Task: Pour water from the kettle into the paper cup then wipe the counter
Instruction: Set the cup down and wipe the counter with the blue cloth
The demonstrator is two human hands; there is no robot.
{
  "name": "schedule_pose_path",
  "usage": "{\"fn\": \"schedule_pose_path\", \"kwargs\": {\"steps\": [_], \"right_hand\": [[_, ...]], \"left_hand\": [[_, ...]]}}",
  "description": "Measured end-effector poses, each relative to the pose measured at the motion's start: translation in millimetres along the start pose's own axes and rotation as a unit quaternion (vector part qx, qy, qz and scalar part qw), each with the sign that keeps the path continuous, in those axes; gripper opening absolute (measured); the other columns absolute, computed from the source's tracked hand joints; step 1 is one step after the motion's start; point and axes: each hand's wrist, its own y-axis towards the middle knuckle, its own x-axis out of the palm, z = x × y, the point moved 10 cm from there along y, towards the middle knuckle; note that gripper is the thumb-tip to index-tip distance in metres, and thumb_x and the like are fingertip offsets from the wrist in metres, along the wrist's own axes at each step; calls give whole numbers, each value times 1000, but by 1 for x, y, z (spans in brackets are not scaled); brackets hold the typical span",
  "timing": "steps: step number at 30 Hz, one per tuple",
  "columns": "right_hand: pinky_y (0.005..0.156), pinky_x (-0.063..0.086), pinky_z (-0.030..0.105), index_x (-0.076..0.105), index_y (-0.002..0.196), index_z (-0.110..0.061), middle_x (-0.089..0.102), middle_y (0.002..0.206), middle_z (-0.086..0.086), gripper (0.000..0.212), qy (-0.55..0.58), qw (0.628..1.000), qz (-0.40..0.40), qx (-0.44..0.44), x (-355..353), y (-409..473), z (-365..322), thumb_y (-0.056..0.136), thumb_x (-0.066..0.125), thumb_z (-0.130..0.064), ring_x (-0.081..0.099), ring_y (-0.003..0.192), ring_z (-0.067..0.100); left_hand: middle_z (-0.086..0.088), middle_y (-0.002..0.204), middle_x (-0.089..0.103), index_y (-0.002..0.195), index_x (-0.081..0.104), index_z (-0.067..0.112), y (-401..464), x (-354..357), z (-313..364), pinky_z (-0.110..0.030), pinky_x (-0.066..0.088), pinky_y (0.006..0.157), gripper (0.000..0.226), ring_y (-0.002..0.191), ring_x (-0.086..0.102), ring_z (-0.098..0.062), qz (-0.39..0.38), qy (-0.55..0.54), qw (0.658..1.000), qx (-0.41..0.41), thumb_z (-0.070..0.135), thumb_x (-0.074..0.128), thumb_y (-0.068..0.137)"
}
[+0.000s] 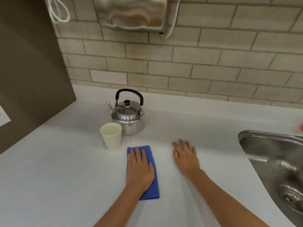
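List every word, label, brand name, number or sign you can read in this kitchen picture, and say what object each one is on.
None can be read.
Paper sheet on the brown panel at the left edge: faint bluish marks, too blurred and cut off to read.
Kettle: no visible lettering.
Paper cup: plain, no print.
Blue cloth: no label showing.
Metal dispenser on the wall: only reflections, no legible brand.
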Motion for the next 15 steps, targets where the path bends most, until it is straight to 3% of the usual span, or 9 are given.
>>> {"fn": "schedule_pose_path", "kwargs": {"steps": [4,8,12,15], "right_hand": [[114,14,47,24,143,-30,17,156,1,45,-33,999,7,7,2,1,8,99,24,-33,12,143,21],[108,30,39,38,133,-15,30,150,4,37,-62,998,9,-29,-2,8,15,99,26,-23,17,142,16],[101,37,37,39,132,-15,37,145,3,37,-23,999,25,0,-13,15,14,99,25,-22,34,134,17],[104,33,41,39,135,-16,37,147,5,39,24,998,51,39,-19,17,11,99,26,-26,35,134,19]], "left_hand": [[-26,154,9,143,10,-2,79,13,70,-47,1,119,58,143,5,-38,-15,-6,999,40,30,24,96],[-24,155,0,144,6,0,120,30,106,-44,-3,119,56,144,-3,-36,-54,-14,995,77,29,20,98],[-22,155,9,144,12,2,100,22,90,-42,0,119,53,144,4,-33,-8,-46,995,87,27,21,98],[-21,155,13,144,14,4,63,18,47,-40,1,119,54,144,8,-31,40,-55,996,58,28,21,96]]}}
